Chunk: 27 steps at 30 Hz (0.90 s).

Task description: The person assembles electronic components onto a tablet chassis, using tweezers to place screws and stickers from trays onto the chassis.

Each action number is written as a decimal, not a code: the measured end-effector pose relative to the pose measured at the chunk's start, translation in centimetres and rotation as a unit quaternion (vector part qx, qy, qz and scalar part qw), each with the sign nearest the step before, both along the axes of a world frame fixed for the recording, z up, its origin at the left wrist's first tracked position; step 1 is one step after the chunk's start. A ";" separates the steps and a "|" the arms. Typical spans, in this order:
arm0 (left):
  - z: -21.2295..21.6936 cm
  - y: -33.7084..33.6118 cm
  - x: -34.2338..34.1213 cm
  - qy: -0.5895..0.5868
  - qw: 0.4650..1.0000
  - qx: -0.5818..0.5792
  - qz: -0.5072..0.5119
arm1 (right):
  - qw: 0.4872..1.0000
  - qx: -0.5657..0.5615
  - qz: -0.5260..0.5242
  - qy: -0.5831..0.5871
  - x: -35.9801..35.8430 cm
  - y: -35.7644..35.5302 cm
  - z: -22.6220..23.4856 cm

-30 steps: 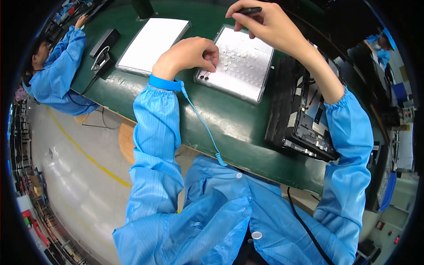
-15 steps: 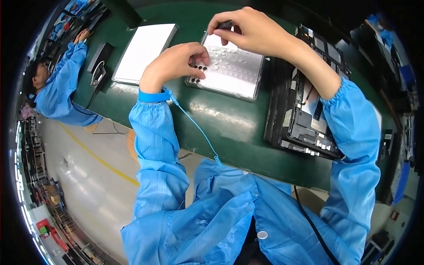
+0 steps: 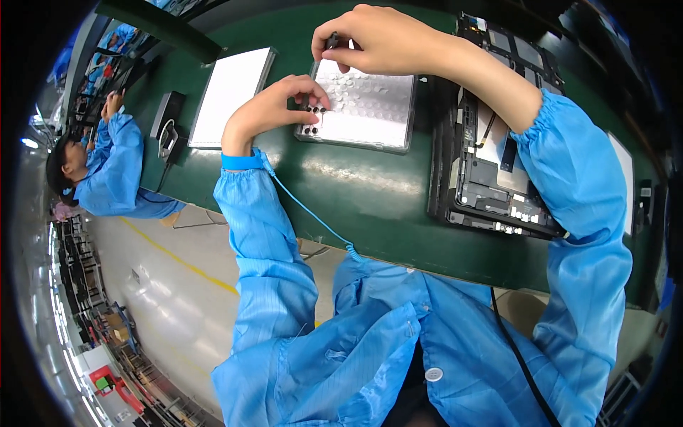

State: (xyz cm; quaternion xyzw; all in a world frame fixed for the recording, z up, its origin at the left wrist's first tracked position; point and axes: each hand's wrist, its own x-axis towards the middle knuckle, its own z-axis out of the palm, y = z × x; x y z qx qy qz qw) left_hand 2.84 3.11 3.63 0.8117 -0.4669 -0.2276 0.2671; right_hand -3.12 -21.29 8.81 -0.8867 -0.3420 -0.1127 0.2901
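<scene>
A flat clear tray (image 3: 356, 132) with a white surface lies on the bench. Rows of small round clear pieces (image 3: 370, 107) cover much of it, and several small black round pieces (image 3: 311, 130) sit at its near left corner. My left hand (image 3: 267, 110) curves over that corner, thumb and fingers apart around the black pieces. Above the tray's far left part, my right hand (image 3: 380, 43) grips a small black tool (image 3: 331, 41); its kind and its tip are hidden by the fingers. A blue wrist strap (image 3: 242, 162) with a coiled cord circles my left wrist.
To the right are stacked black device housings (image 3: 491, 185) with exposed inner parts. A second white-topped flat tray (image 3: 231, 96) lies left, beside a black device (image 3: 167, 117) with a cable. A co-worker in blue (image 3: 117, 167) sits farther left. The green bench (image 3: 356, 206) ends before my lap.
The whole view has shifted a little. My right hand has moved slightly left over the tray, and the black tool has turned more upright. My left hand stays at the black pieces.
</scene>
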 end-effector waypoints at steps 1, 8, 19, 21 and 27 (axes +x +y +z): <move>0.0 0.2 0.1 -0.001 1.000 -0.008 0.000 | 1.000 -0.012 -0.010 0.027 -0.2 0.4 0.0; -0.4 -0.6 -0.3 -0.129 0.990 -0.027 -0.052 | 0.998 -0.030 -0.028 0.043 -0.4 0.6 -0.2; -1.1 -0.6 0.0 -0.046 0.995 -0.085 -0.003 | 0.998 -0.033 -0.026 0.055 -0.2 0.6 -0.1; -0.8 -0.6 0.0 -0.048 0.993 -0.107 0.012 | 0.998 -0.039 -0.020 0.053 -0.2 0.5 0.0; -1.5 -2.7 -1.0 0.100 0.916 -0.360 0.146 | 0.994 -0.078 -0.078 0.026 0.2 0.2 -0.8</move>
